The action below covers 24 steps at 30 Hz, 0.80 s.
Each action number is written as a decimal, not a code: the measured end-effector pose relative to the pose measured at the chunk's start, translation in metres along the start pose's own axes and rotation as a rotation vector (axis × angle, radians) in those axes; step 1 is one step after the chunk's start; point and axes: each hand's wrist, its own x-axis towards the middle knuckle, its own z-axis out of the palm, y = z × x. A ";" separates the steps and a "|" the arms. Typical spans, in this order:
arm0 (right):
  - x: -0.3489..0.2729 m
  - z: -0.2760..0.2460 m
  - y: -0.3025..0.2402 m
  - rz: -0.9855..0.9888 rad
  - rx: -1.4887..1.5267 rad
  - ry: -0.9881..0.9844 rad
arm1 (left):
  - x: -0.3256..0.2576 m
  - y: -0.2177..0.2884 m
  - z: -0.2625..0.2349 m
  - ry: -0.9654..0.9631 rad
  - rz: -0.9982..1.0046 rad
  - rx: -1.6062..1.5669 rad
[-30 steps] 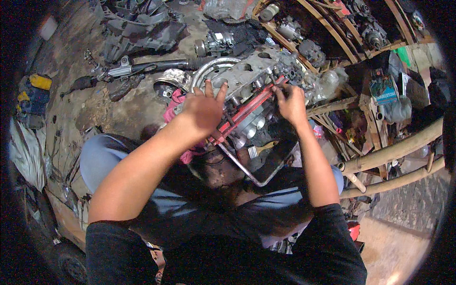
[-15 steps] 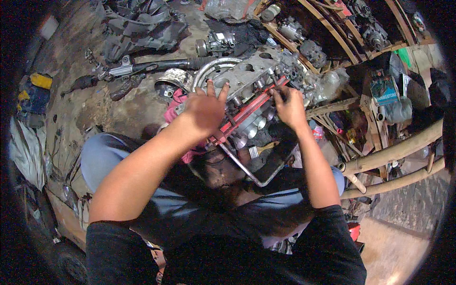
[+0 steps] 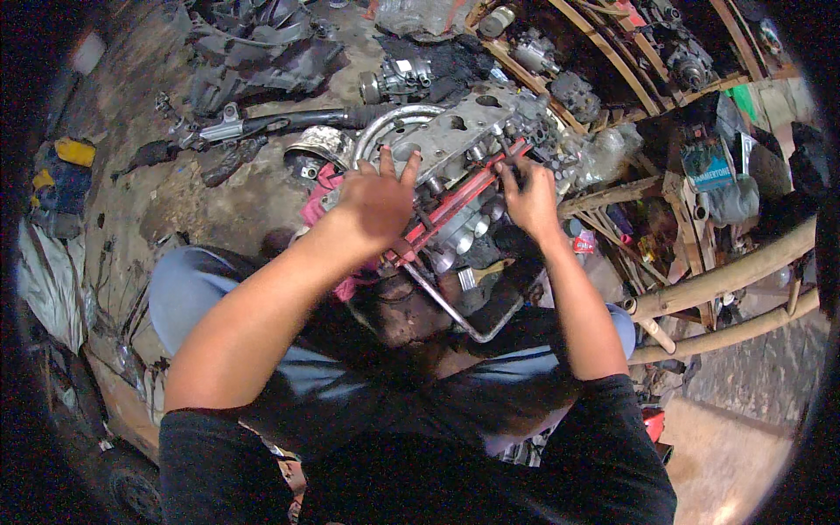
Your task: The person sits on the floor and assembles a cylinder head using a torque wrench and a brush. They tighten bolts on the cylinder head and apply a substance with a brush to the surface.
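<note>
A grey metal cylinder head (image 3: 455, 131) with round openings lies in front of me, between my knees. Along its near side runs a long red bar tool (image 3: 459, 201), tilted up to the right, with a bent steel rod (image 3: 442, 302) coming off its lower left end. My left hand (image 3: 381, 197) rests with fingers spread on the left part of the metal, beside the bar. At the bar's upper right end, my right hand (image 3: 529, 192) has thumb and fingers pinched together; what lies between them is too small to make out. Below the bar show several shiny round metal parts (image 3: 462, 238).
A pink cloth (image 3: 319, 197) lies under the left side. Near the rod is a paintbrush (image 3: 481, 273). Behind are a shock absorber-like strut (image 3: 254, 125) and a metal engine part (image 3: 398, 80). Bamboo poles (image 3: 726, 276) and a wooden rack (image 3: 604, 52) stand on the right.
My right hand has shifted slightly left, its fingers still at the bar's upper end. My left hand stays in place.
</note>
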 end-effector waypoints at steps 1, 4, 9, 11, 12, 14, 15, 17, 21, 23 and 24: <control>0.000 0.000 0.005 -0.013 -0.040 0.014 | -0.001 0.001 -0.003 -0.004 0.009 -0.013; -0.003 0.000 0.008 -0.006 -0.088 0.019 | 0.000 0.002 -0.001 -0.016 -0.002 -0.022; 0.001 -0.008 -0.013 -0.017 -0.010 -0.072 | 0.004 -0.002 0.008 0.008 -0.014 -0.013; 0.000 -0.012 -0.017 0.009 0.084 -0.087 | 0.005 -0.001 0.013 0.036 -0.015 0.011; -0.001 -0.010 -0.016 0.053 0.056 -0.067 | 0.006 -0.001 0.016 0.052 -0.011 0.017; -0.002 -0.002 -0.014 0.133 0.008 -0.030 | 0.006 -0.001 0.017 0.058 -0.011 0.027; -0.003 -0.002 -0.014 0.067 -0.030 -0.043 | 0.006 -0.001 0.015 0.047 -0.017 0.030; -0.006 -0.006 -0.014 -0.065 -0.106 -0.069 | 0.005 -0.001 0.015 0.051 -0.017 0.037; 0.007 -0.009 -0.003 0.124 -0.156 -0.003 | 0.005 0.000 0.017 0.075 -0.016 0.036; 0.005 -0.011 -0.007 0.055 -0.098 -0.045 | 0.006 -0.001 0.018 0.058 -0.023 0.030; 0.003 -0.012 -0.011 0.002 -0.046 -0.090 | 0.008 -0.003 0.020 0.042 -0.028 0.029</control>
